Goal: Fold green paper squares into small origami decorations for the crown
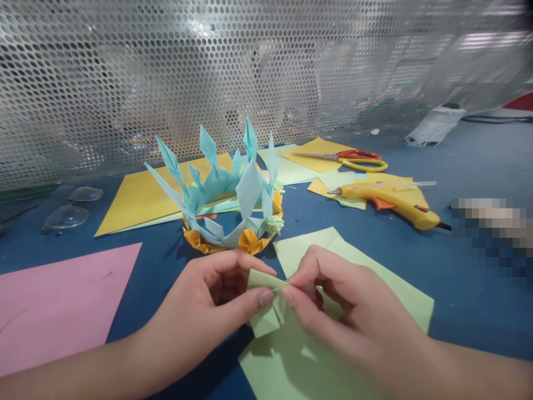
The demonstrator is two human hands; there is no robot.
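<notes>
**A:** Green paper, is that what both hands are on?

**B:** Yes. The left hand (200, 311) and the right hand (350, 314) meet over a small folded green piece (266, 321), held just above a larger green sheet (375, 289) that lies on the blue surface (458, 294). The left thumb and forefinger are clamped on its upper edge. The right hand's fingers (291, 296) pinch the same edge from the other side, closed on the paper.

**A:** How far folded does it look?

**B:** Partly, I'd judge. It shows a few creases and a flap hanging down, but nothing like the gathered yellow rosettes (250, 241) on the paper crown (225, 191) just behind the hands. The fingers hide the crease being worked, so I can't tell which fold it is.

**A:** And the crown itself?

**B:** Well along. A ring of light-blue spikes stands upright, with yellow rosettes at the base and one green rosette (275, 224) on its right side. Much of the visible base carries no rosette, so more pieces seem to be wanted.

**A:** Any tools in use?

**B:** None touched. A yellow glue gun (391, 203) and scissors (353, 158) lie well apart at the right rear. A pink sheet (54, 305) lies at the left.
</notes>
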